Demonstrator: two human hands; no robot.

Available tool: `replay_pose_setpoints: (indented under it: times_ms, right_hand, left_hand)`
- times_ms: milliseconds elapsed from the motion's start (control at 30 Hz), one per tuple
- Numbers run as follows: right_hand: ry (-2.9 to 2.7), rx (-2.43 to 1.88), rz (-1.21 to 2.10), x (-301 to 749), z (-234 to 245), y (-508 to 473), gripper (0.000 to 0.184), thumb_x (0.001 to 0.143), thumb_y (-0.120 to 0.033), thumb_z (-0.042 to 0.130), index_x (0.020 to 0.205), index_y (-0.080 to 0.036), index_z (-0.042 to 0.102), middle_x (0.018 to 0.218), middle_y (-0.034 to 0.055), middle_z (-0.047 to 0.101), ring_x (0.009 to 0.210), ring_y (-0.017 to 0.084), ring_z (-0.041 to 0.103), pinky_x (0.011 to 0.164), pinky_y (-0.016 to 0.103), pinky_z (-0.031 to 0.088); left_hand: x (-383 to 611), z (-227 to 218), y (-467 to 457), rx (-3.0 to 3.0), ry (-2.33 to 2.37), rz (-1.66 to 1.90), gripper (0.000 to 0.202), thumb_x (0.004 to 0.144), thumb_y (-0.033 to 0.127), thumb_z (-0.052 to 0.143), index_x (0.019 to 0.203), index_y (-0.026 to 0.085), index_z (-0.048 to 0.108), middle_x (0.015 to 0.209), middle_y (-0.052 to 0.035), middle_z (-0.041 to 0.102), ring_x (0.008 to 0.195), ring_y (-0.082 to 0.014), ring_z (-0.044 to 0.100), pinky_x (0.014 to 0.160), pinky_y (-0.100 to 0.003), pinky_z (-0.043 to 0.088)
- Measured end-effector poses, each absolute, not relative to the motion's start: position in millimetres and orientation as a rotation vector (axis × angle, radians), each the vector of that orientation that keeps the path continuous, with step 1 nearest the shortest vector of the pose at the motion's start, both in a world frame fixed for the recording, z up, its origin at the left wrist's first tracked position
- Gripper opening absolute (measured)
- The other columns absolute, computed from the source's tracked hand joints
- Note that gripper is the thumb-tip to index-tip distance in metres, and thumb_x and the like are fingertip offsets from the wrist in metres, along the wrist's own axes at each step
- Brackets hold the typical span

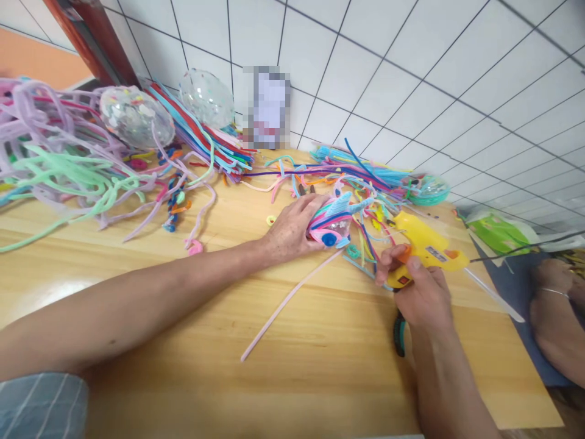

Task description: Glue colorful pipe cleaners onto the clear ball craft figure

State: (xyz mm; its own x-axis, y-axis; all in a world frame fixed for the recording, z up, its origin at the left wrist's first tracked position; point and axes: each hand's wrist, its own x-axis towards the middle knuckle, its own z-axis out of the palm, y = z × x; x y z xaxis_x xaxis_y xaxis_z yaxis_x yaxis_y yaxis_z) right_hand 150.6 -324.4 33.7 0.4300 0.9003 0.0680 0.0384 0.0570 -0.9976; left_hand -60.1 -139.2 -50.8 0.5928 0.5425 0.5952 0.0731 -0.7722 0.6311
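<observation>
1. A craft piece (329, 221), a small clear ball dressed in pink, blue and purple fuzzy stems with a round blue disc, is held over the middle of the desk (183, 341). It is the landmark here.
2. The person's left hand (289, 228) is closed around the craft piece's left side, with some fingers hidden behind it.
3. To the craft piece's right, the right hand (425, 292) has its fingers wrapped around the handle of a yellow glue gun (427, 241); whether the trigger is pressed, I cannot tell.
4. The step in hand looks like gluing—the gun's front end faces the craft piece but is apart from it. Applying glue would call for a steady left hold and careful aim, clear of the skin.
5. Nearer the person than the craft piece, a pale pink stem (290, 308) lies slantwise. Just beyond and right of the piece, loose scraps (363, 244) crowd the gap toward the gun.
6. Far left of the craft piece are tangled purple stems (39, 110) and a clear ball (137, 116); far right, another person's arm (560, 323).
</observation>
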Motion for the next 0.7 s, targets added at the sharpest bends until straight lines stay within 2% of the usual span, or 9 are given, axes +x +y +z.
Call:
replay_pose_setpoints:
  times_ms: [267, 500, 633, 700]
  right_hand:
    - [-0.944, -1.379, 0.808, 151.4, 33.6, -323.4, 0.047, 0.08, -0.069, 0.09, 0.098, -0.027, 0.081, 0.089, 0.003, 0.077, 0.051, 0.014, 0.055, 0.048, 0.031, 0.047]
    - [-0.945, -1.41, 0.725, 153.3, 28.0, -320.9, 0.049, 0.078, -0.068, 0.092, 0.098, -0.026, 0.08, 0.093, 0.0039, 0.077, 0.059, 0.015, 0.063, 0.059, 0.034, 0.055]
    - [-0.803, -1.389, 0.7, 162.0, 25.3, -316.3, 0.052, 0.079, -0.07, 0.091, 0.101, -0.024, 0.079, 0.1, 0.0056, 0.076, 0.061, 0.014, 0.062, 0.054, 0.031, 0.049]
    - [-0.733, -1.412, 0.674, 169.8, 27.3, -314.9, 0.057, 0.079, -0.073, 0.089, 0.103, -0.024, 0.077, 0.096, 0.0056, 0.075, 0.06, 0.014, 0.061, 0.051, 0.03, 0.044]
  left_hand:
    - [-59.5, -51.4, -139.0, 2.257, 0.483, 1.104, 0.096, 0.085, 0.041, 0.09, 0.167, 0.025, 0.043, 0.162, -0.0191, 0.06, 0.152, -0.0387, 0.059, 0.126, -0.058, 0.052]
    - [-59.6, -52.7, -137.6, 2.28, 0.454, 1.131, 0.095, 0.089, 0.049, 0.088, 0.166, 0.018, 0.042, 0.164, -0.0243, 0.057, 0.153, -0.0397, 0.058, 0.126, -0.057, 0.052]
    - [-59.8, -52.9, -136.9, 2.283, 0.464, 1.115, 0.096, 0.087, 0.046, 0.09, 0.166, 0.021, 0.042, 0.165, -0.0222, 0.057, 0.154, -0.0389, 0.057, 0.127, -0.058, 0.051]
    - [-60.0, -52.9, -136.9, 2.281, 0.47, 1.106, 0.097, 0.085, 0.045, 0.091, 0.166, 0.022, 0.042, 0.165, -0.0215, 0.057, 0.155, -0.0386, 0.057, 0.127, -0.058, 0.051]
